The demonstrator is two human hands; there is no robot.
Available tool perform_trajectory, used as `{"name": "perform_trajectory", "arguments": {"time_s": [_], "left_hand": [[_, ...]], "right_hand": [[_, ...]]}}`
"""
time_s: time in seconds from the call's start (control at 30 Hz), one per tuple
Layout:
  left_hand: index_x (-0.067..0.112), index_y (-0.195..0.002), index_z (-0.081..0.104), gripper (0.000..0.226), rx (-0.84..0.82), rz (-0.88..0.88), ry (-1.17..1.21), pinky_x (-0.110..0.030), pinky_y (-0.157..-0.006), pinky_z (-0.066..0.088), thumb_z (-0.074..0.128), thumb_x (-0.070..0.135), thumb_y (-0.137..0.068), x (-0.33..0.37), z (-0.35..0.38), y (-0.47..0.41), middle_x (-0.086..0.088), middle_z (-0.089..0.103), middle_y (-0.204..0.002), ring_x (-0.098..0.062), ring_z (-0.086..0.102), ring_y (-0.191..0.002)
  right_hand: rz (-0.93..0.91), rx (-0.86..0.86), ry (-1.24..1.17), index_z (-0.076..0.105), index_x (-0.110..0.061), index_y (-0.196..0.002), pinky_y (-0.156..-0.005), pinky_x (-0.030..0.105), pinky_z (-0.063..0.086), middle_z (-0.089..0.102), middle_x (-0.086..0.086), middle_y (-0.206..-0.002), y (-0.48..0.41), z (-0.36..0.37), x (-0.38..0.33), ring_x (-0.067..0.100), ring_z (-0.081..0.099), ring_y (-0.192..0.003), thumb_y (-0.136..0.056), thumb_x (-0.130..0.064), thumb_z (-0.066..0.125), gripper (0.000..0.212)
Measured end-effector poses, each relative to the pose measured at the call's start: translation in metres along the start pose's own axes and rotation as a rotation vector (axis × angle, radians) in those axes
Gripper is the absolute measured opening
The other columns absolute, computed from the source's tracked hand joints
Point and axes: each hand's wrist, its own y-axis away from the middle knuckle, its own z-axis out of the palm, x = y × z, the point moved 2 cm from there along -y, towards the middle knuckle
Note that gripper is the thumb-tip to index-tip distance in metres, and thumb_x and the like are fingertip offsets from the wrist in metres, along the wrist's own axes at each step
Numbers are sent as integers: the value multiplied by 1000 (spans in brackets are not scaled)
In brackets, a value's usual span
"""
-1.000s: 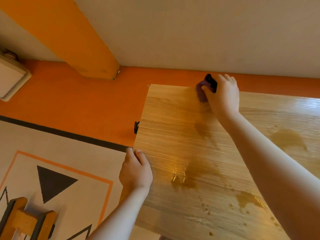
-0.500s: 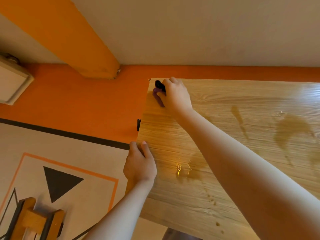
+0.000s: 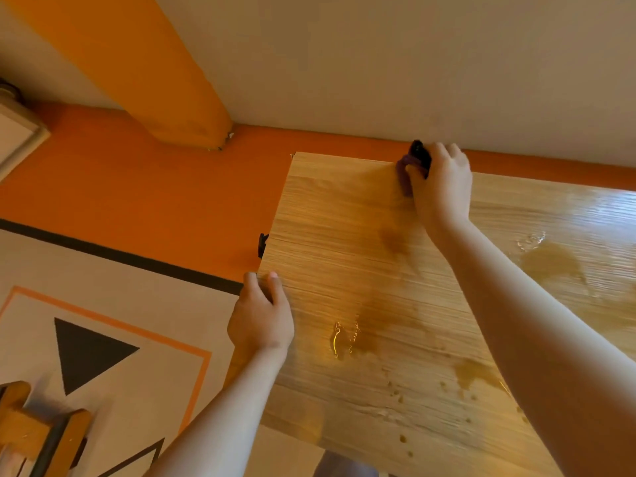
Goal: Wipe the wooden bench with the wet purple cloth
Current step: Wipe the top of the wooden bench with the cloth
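Right hand (image 3: 442, 187) grips purple cloth (image 3: 404, 172), bunched lengthwise toward wall (image 3: 378, 63); left hand (image 3: 261, 318) grips bench (image 3: 344, 235).

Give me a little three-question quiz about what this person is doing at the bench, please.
1. True or false: the left hand holds the purple cloth.
2. Where on the wooden bench is the cloth? A) near edge B) far edge, by the wall C) in the middle
3. Fill in: the left hand's fingers hold the bench's ____ edge.
Key: 1 false, the right hand grips it; 2 B; 3 left.
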Motion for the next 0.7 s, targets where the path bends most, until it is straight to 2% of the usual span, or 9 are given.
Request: {"name": "perform_trajectory", "arguments": {"time_s": [0.2, 0.3, 0.47, 0.6, 0.7], "left_hand": [[20, -90, 47, 29, 20, 17, 18, -23, -45, 30, 35, 44, -100, 0, 0, -1, 4, 56, -65, -8, 47, -52], [22, -94, 50, 27, 11, 25, 56, -22, -46, 33, 37, 44, -100, 0, -1, 0, 6, 59, -69, -7, 49, -55], [21, -93, 51, 28, 29, 21, 56, -23, -46, 36, 37, 45, -100, 0, 0, 0, 5, 58, -67, -8, 50, -54], [20, -91, 49, 30, 37, 12, 35, -25, -44, 37, 35, 45, -100, 1, 1, -1, 5, 56, -64, -9, 50, -52], [23, -93, 49, 28, 38, 3, 21, -26, -45, 39, 34, 46, -100, 0, 2, -2, 6, 58, -67, -6, 47, -52]], "right_hand": [[-207, -232, -79, 58, -6, -114, -78, 32, 39, 56, 12, -113, 21, 58, -78, 29, 50, -105, -93, -20, 54, 26], [-368, -383, -108, 58, -7, -115, -82, 32, 38, 56, 11, -114, 45, 77, -108, 28, 49, -106, -93, -23, 53, 28], [-575, -578, -69, 58, -8, -116, -86, 31, 37, 55, 9, -113, 52, 75, -106, 26, 47, -110, -92, -24, 55, 28], [-447, -470, -51, 61, -9, -113, -86, 36, 43, 56, 11, -113, -1, 67, -86, 28, 50, -108, -91, -23, 58, 27], [-378, -391, 10, 59, -9, -117, -82, 30, 39, 55, 11, -115, -37, 74, -88, 28, 49, -110, -92, -21, 56, 28]]}}
